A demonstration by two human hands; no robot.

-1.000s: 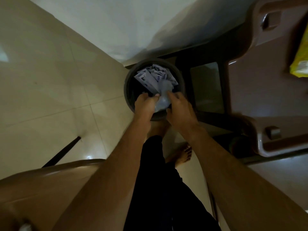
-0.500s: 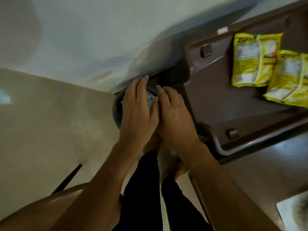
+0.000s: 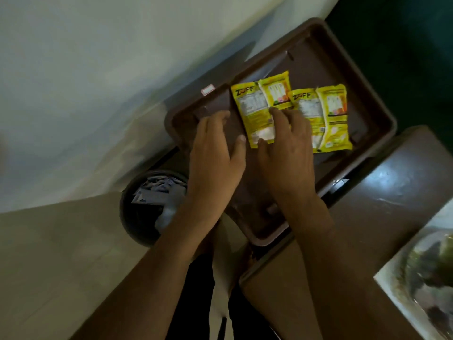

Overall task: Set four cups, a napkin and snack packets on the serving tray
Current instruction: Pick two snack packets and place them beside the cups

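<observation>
A brown plastic serving tray point(image 3: 367, 99) lies on a brown table, with two yellow snack packets on it. The left packet point(image 3: 255, 109) and the right packet point(image 3: 328, 119) lie side by side and overlap slightly. My left hand point(image 3: 215, 158) hovers flat over the tray's left part, fingers apart, holding nothing. My right hand point(image 3: 286, 153) rests with its fingers on the lower edge of the left packet and partly hides both packets. No cups or napkin are in view.
A dark round bin point(image 3: 137, 212) with crumpled paper stands on the floor below the tray's left end. The brown table point(image 3: 392, 207) extends right; a white-edged printed sheet or plate point(image 3: 421, 278) lies at its right edge. A pale wall runs behind.
Both hands have risen from the bin, where they pressed paper down, and moved right over the tray. The view has swung up and right, so the tray and packets are centred.
</observation>
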